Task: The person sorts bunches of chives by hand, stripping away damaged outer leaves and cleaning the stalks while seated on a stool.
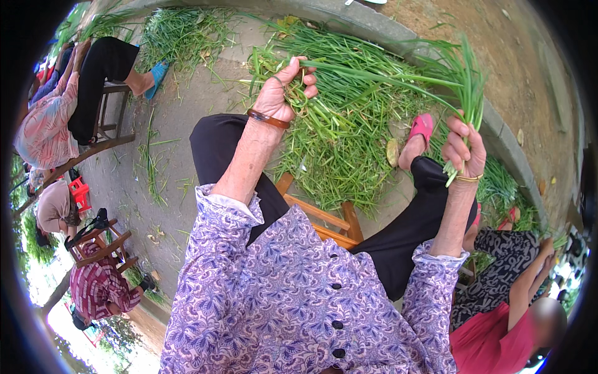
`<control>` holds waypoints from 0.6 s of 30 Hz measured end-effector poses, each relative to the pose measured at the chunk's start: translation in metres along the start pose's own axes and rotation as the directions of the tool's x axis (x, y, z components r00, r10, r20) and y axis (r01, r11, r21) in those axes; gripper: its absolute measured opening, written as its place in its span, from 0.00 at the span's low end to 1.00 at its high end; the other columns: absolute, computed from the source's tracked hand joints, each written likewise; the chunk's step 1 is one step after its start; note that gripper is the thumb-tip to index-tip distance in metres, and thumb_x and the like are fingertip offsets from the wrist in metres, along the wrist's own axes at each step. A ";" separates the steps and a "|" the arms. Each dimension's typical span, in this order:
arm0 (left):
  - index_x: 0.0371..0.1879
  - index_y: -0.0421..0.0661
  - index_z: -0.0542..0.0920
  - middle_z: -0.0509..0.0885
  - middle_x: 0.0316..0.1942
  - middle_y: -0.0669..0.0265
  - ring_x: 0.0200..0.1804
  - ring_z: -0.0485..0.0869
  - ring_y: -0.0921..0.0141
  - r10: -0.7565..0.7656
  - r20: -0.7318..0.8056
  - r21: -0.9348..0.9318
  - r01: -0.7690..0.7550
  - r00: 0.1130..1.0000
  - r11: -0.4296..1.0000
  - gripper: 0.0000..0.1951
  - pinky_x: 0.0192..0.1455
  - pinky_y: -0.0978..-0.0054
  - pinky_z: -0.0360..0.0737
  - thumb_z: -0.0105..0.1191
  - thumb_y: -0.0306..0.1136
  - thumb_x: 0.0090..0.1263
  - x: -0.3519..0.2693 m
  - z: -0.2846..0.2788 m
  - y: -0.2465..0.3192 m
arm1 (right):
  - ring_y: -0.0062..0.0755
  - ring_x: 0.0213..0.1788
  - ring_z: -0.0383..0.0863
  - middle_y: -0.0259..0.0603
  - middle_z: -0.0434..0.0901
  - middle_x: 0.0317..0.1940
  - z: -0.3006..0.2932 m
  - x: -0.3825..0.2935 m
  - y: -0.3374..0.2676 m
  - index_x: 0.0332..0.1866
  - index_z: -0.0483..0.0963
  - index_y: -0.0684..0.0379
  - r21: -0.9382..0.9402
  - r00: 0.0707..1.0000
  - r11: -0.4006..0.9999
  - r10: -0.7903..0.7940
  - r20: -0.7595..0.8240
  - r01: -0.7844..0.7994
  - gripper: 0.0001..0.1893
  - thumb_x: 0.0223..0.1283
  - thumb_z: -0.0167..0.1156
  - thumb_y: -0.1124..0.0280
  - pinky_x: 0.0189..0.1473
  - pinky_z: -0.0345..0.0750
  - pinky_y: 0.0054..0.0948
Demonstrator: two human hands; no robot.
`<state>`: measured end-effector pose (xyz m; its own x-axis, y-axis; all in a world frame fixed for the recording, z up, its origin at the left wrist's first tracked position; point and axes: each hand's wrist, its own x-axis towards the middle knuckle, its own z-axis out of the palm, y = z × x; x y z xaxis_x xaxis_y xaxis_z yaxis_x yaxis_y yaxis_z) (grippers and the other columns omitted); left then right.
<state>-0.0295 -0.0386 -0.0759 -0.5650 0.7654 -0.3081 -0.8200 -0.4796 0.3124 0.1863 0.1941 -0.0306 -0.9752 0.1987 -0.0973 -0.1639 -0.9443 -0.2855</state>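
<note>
My left hand (275,96), a brown bangle at its wrist, is closed around a tuft of limp yellowish-green leaves (296,93). Its thumb and forefinger also pinch long green blades (373,75) that stretch across to the right. Those blades meet an upright bunch of garlic chives (471,91) gripped by its pale lower stems in my right hand (463,147). Beneath both hands, long chives (345,61) lie in a heap at the far side. Nearer my knees spreads a mound of loose, short green scraps (336,168).
A wooden stool (352,219) shows between my legs. A concrete curb (504,135) curves along the right. Another green heap (180,35) lies at the upper left. Seated people flank me, including one in a pink top (490,336) and one in a patterned blouse (46,126).
</note>
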 end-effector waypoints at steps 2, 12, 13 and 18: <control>0.34 0.41 0.70 0.73 0.29 0.59 0.27 0.71 0.70 -0.031 -0.070 -0.050 0.028 0.997 0.998 0.10 0.23 0.75 0.70 0.49 0.34 0.60 0.004 -0.013 0.003 | 0.16 0.13 0.59 0.37 0.62 0.28 0.000 -0.001 -0.004 0.48 0.56 0.72 0.051 0.999 0.999 -0.019 0.034 0.017 0.14 0.58 0.41 0.76 0.09 0.58 0.16; 0.32 0.42 0.73 0.77 0.24 0.68 0.20 0.71 0.79 0.135 -0.018 0.740 -0.077 0.991 0.668 0.07 0.20 0.83 0.69 0.50 0.32 0.60 -0.009 0.007 -0.006 | 0.16 0.13 0.56 0.34 0.63 0.25 -0.003 -0.001 -0.014 0.53 0.53 0.74 0.228 0.989 0.965 -0.144 0.034 0.132 0.24 0.56 0.50 0.70 0.10 0.55 0.16; 0.33 0.42 0.74 0.78 0.24 0.68 0.19 0.71 0.79 0.161 0.006 0.855 -0.088 0.987 0.511 0.07 0.20 0.84 0.69 0.51 0.30 0.59 -0.012 0.012 -0.011 | 0.16 0.13 0.56 0.33 0.63 0.24 -0.004 -0.001 -0.015 0.54 0.53 0.74 0.233 0.988 0.963 -0.148 0.030 0.137 0.25 0.56 0.51 0.69 0.10 0.54 0.16; 0.26 0.42 0.77 0.78 0.20 0.59 0.22 0.77 0.70 0.284 0.199 0.967 -0.236 0.938 0.101 0.07 0.25 0.72 0.71 0.55 0.31 0.50 -0.004 -0.009 -0.025 | 0.15 0.12 0.56 0.32 0.63 0.23 -0.004 -0.004 -0.029 0.50 0.58 0.74 0.287 0.955 0.920 -0.292 0.053 0.266 0.21 0.56 0.49 0.69 0.10 0.54 0.16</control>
<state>-0.0081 -0.0336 -0.0905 -0.7447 0.6671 -0.0213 0.1389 0.1862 0.9726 0.1951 0.2220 -0.0261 -0.8911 0.4520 0.0406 -0.4528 -0.8915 -0.0149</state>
